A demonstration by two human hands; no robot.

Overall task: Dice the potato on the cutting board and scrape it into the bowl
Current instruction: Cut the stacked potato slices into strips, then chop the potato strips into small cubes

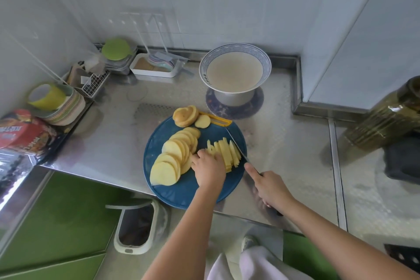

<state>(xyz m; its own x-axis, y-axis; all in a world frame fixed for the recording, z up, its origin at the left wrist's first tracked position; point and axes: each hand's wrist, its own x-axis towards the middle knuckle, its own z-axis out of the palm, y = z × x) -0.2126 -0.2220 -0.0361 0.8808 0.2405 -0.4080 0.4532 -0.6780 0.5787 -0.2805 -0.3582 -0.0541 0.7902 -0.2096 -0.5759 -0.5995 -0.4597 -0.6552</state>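
Both my bare arms reach out from the bottom. My left hand [208, 171] has its fingers curled down on the pale yellow potato sticks [227, 152], pinning the bunch in place; my right hand [270, 188] is wrapped tight round the handle of the long steel knife [236, 145], with one finger lying straight along the top. The blade leans on the right side of the sticks; its tip is up near the yellow plastic peeler [218, 120].

I think I am in the middle of the chopping. Some slices are cut into sticks, but I see no little cubes yet, so the job looks less than half done. Next I should turn the bunch so the blade goes across the sticks, tuck my fingertips back, then cut straight down; the wet sticks may slip apart.

All the potato lies on the round blue cutting board [181, 193]. The sticks are in the middle; a fan of round potato slices [175, 154] overlaps on the left, touching my left hand; at the far edge sits a lumpy brown-skinned end piece [184, 116] with one small slice beside it. The white bowl with a blue patterned rim [203, 68] stands behind the board on a dark round mat, apart from the potato; what is inside looks pale, but I cannot tell what it is.
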